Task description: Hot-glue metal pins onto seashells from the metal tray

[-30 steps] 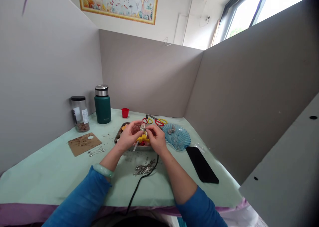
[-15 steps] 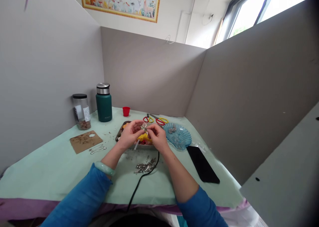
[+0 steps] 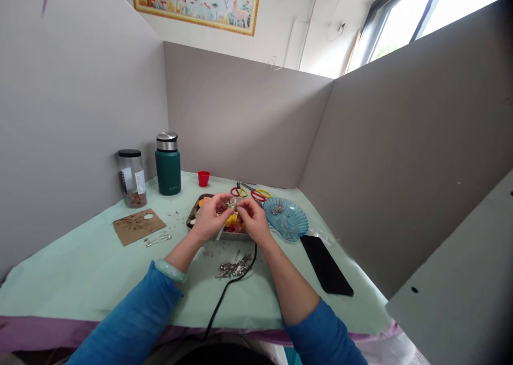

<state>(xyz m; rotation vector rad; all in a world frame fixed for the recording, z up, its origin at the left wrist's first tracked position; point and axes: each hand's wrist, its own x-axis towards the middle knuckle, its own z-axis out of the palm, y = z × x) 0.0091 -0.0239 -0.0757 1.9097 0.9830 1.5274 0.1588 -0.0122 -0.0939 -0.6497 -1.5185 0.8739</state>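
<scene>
Over a metal tray (image 3: 229, 236) both hands meet at a small pale, shiny piece (image 3: 232, 203), too small to name. My left hand (image 3: 211, 216) pinches it from the left, fingers curled and thumb toward the piece. From the right, my right hand (image 3: 254, 220) closes thumb and fingertips at its edge. Colourful bits, among them a yellow piece (image 3: 231, 220), lie in the tray beneath. Below the tray, nearer to me, a pile of small metal clips (image 3: 233, 269) rests on the cloth beside a black cord (image 3: 227, 285).
Right of the tray are a blue shell-shaped dish (image 3: 290, 219) and a black phone (image 3: 326, 266). Scissors (image 3: 260, 194) and a red cup (image 3: 203, 178) stand behind. A green bottle (image 3: 168, 170), a jar (image 3: 132, 180), brown card (image 3: 138, 227) and safety pins (image 3: 158, 240) are left. Partitions enclose the table.
The small piece has turned slightly between my fingertips, and the yellow piece below shows less. Both hands stay in nearly the same place. The view has shifted a little.
</scene>
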